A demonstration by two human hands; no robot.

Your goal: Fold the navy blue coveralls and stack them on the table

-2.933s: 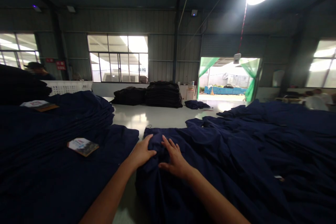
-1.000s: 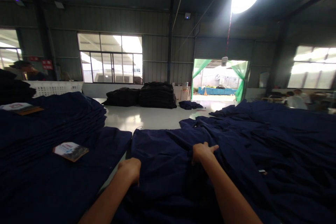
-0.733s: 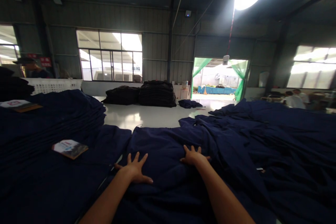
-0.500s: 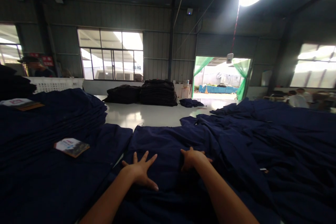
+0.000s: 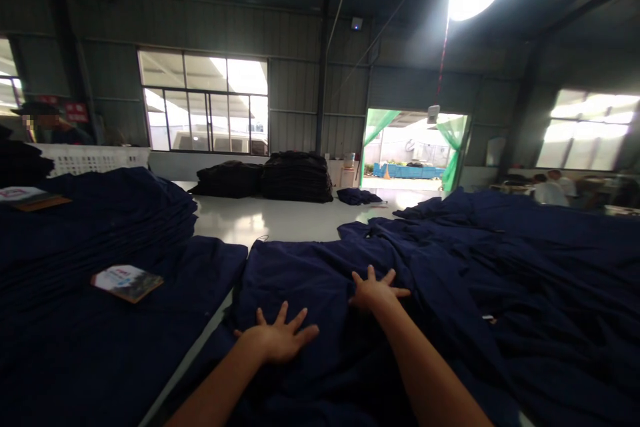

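A dark navy garment [image 5: 300,267] lies spread on the white table in front of me; its exact kind I cannot make out. My left hand [image 5: 280,337] rests on it with the fingers spread. Farther right, my right hand [image 5: 377,290] also lies on the cloth, palm down and fingers apart. Neither hand grips anything. To the left is a folded navy garment [image 5: 200,280] with a printed card tag [image 5: 127,282] on top. A loose heap of navy garments [image 5: 525,260] adjoins the cloth on the right, with a small white label showing.
Stacked navy garments [image 5: 135,207] stand at the left, with a white plastic basket [image 5: 100,159] behind. Black folded piles [image 5: 297,177] sit across the white table [image 5: 230,217]. A small navy bundle [image 5: 357,196] lies beside them. Other people are in the background at both sides.
My left hand has slid slightly right and down over the cloth. My right hand has turned flatter, its fingers now spread and pointing forward. The whole view has shifted a little.
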